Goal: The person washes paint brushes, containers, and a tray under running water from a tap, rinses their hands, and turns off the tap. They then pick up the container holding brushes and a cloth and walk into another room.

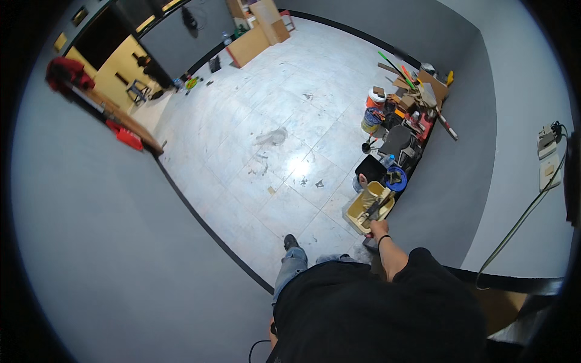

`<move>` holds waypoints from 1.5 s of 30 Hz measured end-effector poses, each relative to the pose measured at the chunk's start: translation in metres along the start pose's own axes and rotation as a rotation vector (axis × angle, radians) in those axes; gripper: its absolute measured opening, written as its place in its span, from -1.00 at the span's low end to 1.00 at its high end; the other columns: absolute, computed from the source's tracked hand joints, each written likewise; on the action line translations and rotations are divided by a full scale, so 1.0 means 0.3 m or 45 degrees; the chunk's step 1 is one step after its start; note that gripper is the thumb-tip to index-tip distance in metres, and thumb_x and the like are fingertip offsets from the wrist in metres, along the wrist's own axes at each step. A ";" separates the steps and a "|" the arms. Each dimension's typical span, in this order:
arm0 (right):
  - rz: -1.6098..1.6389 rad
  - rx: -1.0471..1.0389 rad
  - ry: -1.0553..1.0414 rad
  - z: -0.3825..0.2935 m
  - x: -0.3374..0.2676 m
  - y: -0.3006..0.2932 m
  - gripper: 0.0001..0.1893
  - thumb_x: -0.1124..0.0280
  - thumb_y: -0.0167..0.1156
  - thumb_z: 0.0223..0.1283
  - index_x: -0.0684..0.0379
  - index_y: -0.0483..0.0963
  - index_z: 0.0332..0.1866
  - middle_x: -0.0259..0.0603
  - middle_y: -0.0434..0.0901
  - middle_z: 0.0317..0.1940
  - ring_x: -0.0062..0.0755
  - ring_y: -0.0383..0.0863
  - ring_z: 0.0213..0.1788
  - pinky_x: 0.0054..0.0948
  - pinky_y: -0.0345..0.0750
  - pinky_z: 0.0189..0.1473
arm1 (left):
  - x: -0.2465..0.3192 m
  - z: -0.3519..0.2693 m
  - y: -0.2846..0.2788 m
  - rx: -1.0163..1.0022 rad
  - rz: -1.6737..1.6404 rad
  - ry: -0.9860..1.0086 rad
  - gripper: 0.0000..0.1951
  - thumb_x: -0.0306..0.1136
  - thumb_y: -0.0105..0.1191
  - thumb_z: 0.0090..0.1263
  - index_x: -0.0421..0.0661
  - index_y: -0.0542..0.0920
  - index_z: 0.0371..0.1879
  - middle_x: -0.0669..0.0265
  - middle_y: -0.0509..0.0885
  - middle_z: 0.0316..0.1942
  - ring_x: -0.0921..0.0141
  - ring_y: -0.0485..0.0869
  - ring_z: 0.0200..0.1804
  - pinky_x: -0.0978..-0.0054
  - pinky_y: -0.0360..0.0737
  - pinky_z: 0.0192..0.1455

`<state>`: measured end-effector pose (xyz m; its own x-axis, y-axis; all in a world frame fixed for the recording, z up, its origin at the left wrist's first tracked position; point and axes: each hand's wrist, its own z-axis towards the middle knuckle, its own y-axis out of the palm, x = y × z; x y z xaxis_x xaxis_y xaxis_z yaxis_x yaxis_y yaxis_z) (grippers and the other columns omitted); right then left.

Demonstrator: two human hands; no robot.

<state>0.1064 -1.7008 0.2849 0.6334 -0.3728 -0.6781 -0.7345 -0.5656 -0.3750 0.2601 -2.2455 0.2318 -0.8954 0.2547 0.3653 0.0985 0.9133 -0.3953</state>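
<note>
My right hand [379, 227] closes on the near end of a yellowish plastic paint tray [350, 212], low beside the right wall. A dark-handled tool [375, 208], its kind hard to tell, lies across the tray. Just beyond the tray are a black container [371, 169] and a blue-rimmed bucket [396, 179] with something dark on top. My left hand is out of view; a little of that arm shows at my left side, at the lower edge. Tiled floor [236, 149] with dark smudges lies before me.
Along the right wall stand a white and orange bucket [376, 96], a patterned bucket [372, 119] and piled tools and cardboard. Cardboard panels [249, 45] lean at the far wall. A person [154, 72] is by the doorway near a stool [138, 90]. A cable [513, 233] hangs at right.
</note>
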 end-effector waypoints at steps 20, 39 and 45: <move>0.737 0.289 0.464 0.110 -0.950 0.263 -0.56 0.55 -0.08 0.24 0.26 0.31 0.26 0.18 0.60 0.00 0.10 0.75 -0.21 0.09 0.74 -0.29 | 2.567 0.402 -0.189 -0.512 -0.210 0.260 -0.48 -0.10 -0.42 0.68 -0.33 0.35 0.27 -0.03 0.58 0.10 0.08 0.66 0.06 0.01 0.67 0.13; 1.110 0.686 0.578 1.082 -2.151 0.664 -0.64 0.36 0.11 0.30 0.22 0.47 0.17 0.05 0.64 -0.03 -0.06 0.77 -0.21 -0.10 0.79 -0.39 | 5.186 0.262 1.024 -0.738 0.055 0.787 -0.35 0.25 -0.45 0.55 0.10 0.35 0.41 0.31 0.45 0.34 0.27 0.40 0.38 0.22 0.29 0.46; 1.247 0.928 0.769 1.057 -2.406 0.702 -0.62 0.34 0.13 0.29 0.28 0.48 0.16 0.07 0.66 -0.08 -0.01 0.77 -0.24 -0.13 0.80 -0.39 | 5.729 0.318 1.422 -0.694 0.567 0.773 -0.28 0.39 -0.26 0.42 0.21 0.30 0.43 0.33 0.32 0.42 0.23 0.22 0.50 0.02 0.16 0.49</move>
<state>-0.5827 -1.3175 0.4950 -0.3483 -0.7608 -0.5476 -0.7824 0.5577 -0.2772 -1.2782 -1.4486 0.6106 -0.3603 0.6002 0.7141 0.7068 0.6752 -0.2109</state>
